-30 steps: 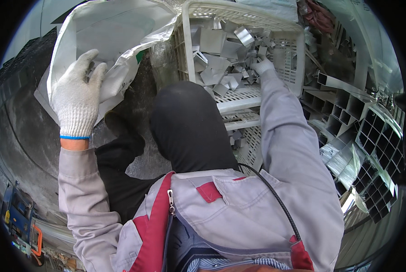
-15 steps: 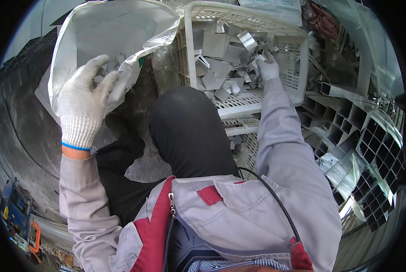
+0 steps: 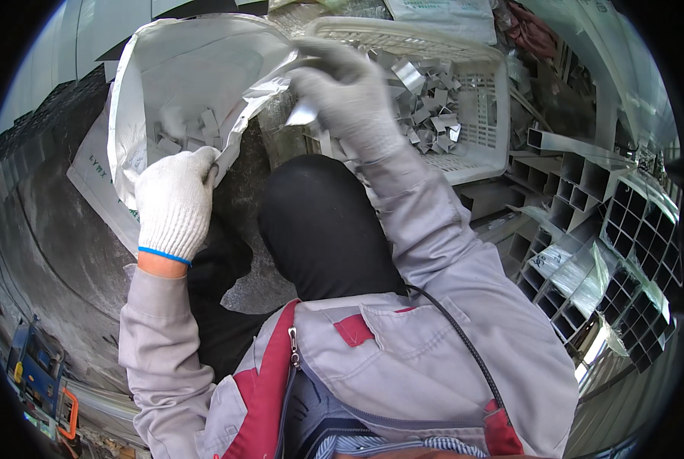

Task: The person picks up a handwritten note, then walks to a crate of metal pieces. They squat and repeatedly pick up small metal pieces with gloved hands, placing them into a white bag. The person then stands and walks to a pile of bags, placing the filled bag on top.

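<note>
Shiny metal, likely light, stiff and slippery, best taken by flat faces: the piece (image 3: 302, 115) sits in my curled, blurred right hand (image 3: 355, 99) near the left edge of the crate (image 3: 485, 115); my left hand (image 3: 175, 203) pinches the sack (image 3: 196, 57) by its near rim.

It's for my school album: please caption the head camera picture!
Gloved left hand grips a white sack; blurred right hand holds a shiny piece near a crate of metal pieces.

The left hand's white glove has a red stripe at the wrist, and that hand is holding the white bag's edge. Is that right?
Not quite: the stripe is blue, as the head view shows. The left hand does wear a white glove and hold the edge of the white bag.
</note>
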A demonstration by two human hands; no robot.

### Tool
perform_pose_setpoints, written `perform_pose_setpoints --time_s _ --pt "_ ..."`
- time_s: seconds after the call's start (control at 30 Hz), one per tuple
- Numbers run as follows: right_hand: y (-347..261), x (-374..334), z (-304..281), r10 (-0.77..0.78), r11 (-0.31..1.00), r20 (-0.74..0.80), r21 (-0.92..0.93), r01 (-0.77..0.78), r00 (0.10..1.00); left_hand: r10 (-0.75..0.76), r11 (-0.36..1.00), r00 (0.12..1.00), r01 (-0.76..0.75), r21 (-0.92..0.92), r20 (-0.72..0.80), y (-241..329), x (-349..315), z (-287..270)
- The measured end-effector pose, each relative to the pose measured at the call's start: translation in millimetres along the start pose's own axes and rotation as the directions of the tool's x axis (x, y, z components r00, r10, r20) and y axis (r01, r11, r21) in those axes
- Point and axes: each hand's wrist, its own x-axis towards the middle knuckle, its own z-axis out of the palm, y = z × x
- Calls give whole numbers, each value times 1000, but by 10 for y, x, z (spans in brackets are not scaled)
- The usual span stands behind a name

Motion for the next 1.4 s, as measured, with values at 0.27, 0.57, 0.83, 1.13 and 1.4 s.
perform_pose_setpoints --time_s 0.27,0.57,0.83,1.13,1.4 --pt "1668 128 -3027 144 560 -649 -569 -603 747 -48 998 998 45 -53 -51 -100 -41 20" --pt "2622 184 -3399 472 177 -552 -705 -687 688 -18 998 995 13 -56 -97 5 37 73" --pt "2832 -39 -3653 243 269 -685 -633 -726 687 -40 995 995 32 -92 -91 4 66 75" --pt "3146 -8 -3663 341 766 -602 -267 -584 722 -39 989 991 20 -145 -129 -61 20 75" --pt "2759 -27 -3172 492 749 -663 -8 -662 565 -58 986 990 36 -161 -132 -93 -3 74"
